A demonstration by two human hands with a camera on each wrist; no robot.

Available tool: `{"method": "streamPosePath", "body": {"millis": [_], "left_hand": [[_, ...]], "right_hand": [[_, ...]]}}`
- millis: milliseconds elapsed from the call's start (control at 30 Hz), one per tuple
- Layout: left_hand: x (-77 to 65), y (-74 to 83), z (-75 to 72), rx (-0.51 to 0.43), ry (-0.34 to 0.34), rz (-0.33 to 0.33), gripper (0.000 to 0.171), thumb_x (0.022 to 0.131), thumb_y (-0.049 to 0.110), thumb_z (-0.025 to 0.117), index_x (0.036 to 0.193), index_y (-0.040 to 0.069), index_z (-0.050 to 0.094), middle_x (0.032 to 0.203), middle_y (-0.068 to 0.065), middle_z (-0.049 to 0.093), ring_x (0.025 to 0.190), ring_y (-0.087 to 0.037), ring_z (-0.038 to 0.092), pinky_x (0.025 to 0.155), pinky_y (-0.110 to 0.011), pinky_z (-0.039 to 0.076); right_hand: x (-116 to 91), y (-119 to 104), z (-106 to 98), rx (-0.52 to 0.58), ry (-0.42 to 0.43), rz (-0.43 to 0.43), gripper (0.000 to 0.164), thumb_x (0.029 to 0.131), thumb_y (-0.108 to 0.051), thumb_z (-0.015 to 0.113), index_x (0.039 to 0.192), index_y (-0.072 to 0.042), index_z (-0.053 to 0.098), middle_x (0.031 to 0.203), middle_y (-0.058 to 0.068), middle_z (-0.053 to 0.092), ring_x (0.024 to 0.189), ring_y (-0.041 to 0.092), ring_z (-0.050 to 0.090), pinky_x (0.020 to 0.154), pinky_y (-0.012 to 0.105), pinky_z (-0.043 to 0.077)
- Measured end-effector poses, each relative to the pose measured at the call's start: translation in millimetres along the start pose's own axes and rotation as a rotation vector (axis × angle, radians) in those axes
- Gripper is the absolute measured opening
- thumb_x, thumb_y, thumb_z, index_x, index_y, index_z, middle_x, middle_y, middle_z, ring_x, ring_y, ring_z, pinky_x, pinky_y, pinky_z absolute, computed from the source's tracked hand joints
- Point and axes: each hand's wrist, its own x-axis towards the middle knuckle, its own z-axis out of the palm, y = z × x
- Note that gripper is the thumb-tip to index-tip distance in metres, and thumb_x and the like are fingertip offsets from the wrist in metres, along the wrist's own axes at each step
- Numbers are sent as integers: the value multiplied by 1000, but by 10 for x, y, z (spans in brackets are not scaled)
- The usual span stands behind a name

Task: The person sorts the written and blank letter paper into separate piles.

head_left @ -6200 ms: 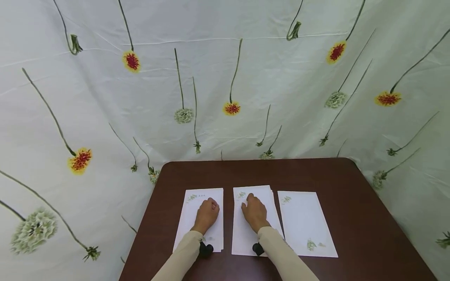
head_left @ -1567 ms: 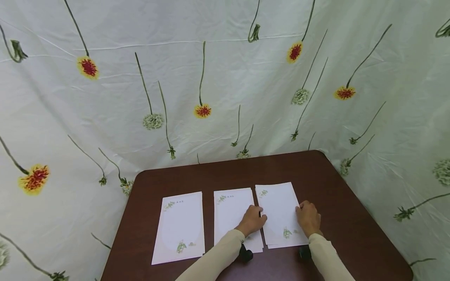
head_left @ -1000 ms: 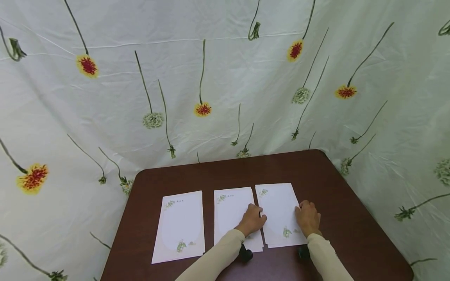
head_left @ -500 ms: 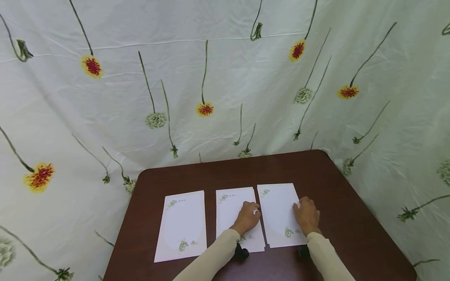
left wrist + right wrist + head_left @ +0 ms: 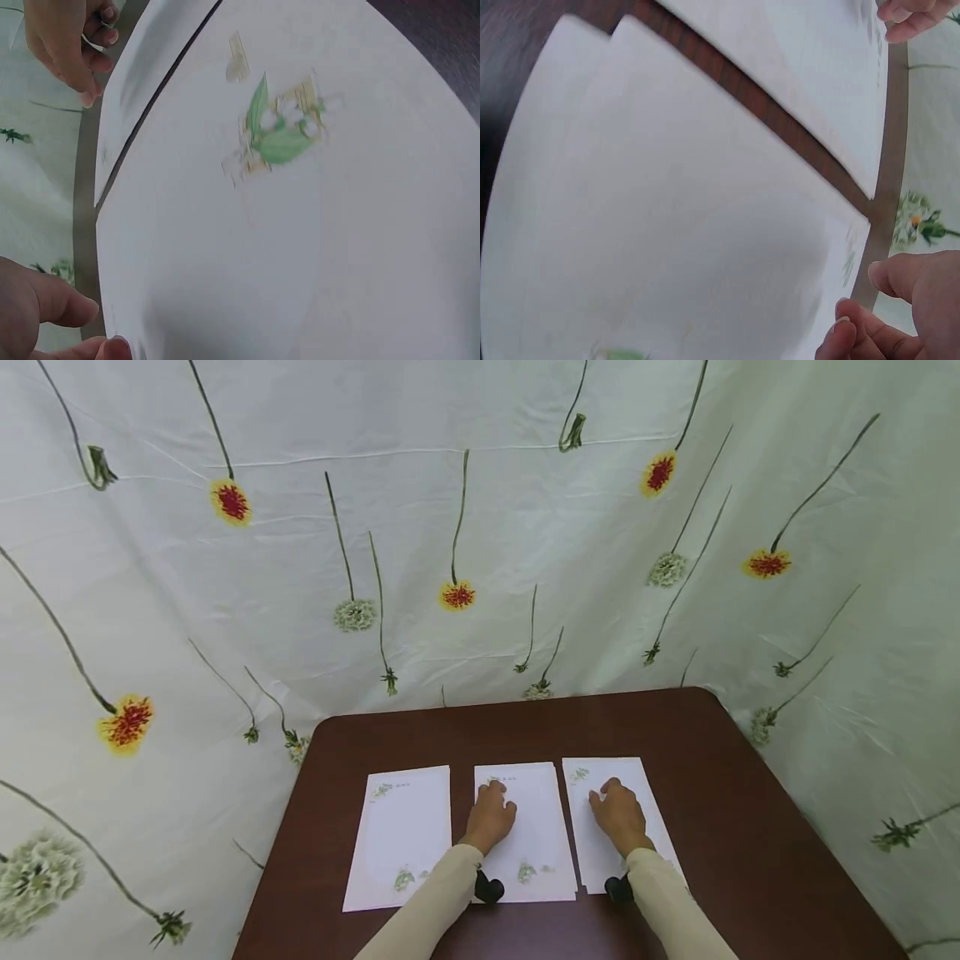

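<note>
Three white sheets or thin stacks of letter paper with pale green flower prints lie side by side. My left hand (image 5: 489,817) is over the upper left part of the middle stack (image 5: 534,839), its fingers loosely bent with nothing held. Over the right stack (image 5: 615,767) is my right hand (image 5: 620,817), thumb and fingers apart and likewise holding nothing. In the left wrist view the thumb and fingertips (image 5: 71,309) are near the paper's far edge; contact cannot be told. The right wrist view shows the right stack's sheets slightly offset at one corner.
The left stack (image 5: 401,843) lies beside the middle one, a strip of brown table (image 5: 495,735) showing between them. A narrower gap parts the middle and right stacks. Behind the table hangs a white flowered cloth (image 5: 420,410). Black wrist devices (image 5: 489,888) sit at both wrists.
Earlier both hands were at the right stack's sides. The left hand has since moved left over the middle stack, and the right hand inward over the right stack. The view has turned slightly left.
</note>
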Motion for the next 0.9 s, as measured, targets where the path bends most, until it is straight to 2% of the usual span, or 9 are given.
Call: {"method": "streamPosePath", "body": {"millis": [233, 400, 533, 667, 800, 900], "left_hand": [[-5, -249, -246, 16, 43, -123, 39, 98, 10, 65, 129, -12, 55, 115, -26, 57, 96, -41, 64, 89, -57, 53], [-57, -396, -330, 3, 44, -175, 42, 98, 10, 64, 131, -13, 53, 117, -28, 57, 96, -43, 65, 87, -57, 53], [-78, -458, -336, -15, 37, -185, 35, 98, 11, 63, 126, -10, 55, 115, -26, 57, 91, -39, 63, 84, -55, 53], [-87, -489, -325, -20, 38, -176, 30, 97, 11, 63, 118, -10, 57, 110, -25, 60, 93, -39, 64, 85, -54, 53], [-88, -505, -318, -14, 44, -162, 29, 96, 11, 64, 114, -11, 59, 107, -25, 63, 97, -39, 66, 85, -54, 55], [-94, -504, -314, -17, 48, -163, 27, 96, 11, 64, 111, -11, 59, 103, -24, 64, 91, -35, 65, 82, -51, 55]], "right_hand": [[-48, -294, 149, 14, -59, -23, 33, 102, -23, 67, 114, 7, 62, 100, 24, 72, 77, 30, 67, 65, 43, 53], [-117, -446, 271, -5, -100, -63, 32, 101, -22, 70, 111, 8, 63, 94, 20, 72, 74, 27, 67, 63, 41, 54], [-159, -475, 348, -69, -99, -75, 33, 99, -21, 72, 106, 9, 63, 89, 20, 70, 72, 29, 68, 61, 42, 55], [-202, -473, 388, -134, -83, -81, 38, 98, -23, 74, 104, 12, 62, 83, 20, 69, 69, 31, 70, 61, 45, 56], [-220, -479, 414, -158, -75, -78, 40, 97, -24, 75, 104, 14, 62, 81, 21, 69, 69, 34, 70, 62, 48, 56], [-217, -481, 442, -162, -70, -74, 41, 97, -24, 75, 104, 14, 62, 83, 22, 70, 73, 37, 72, 66, 51, 57]]}}
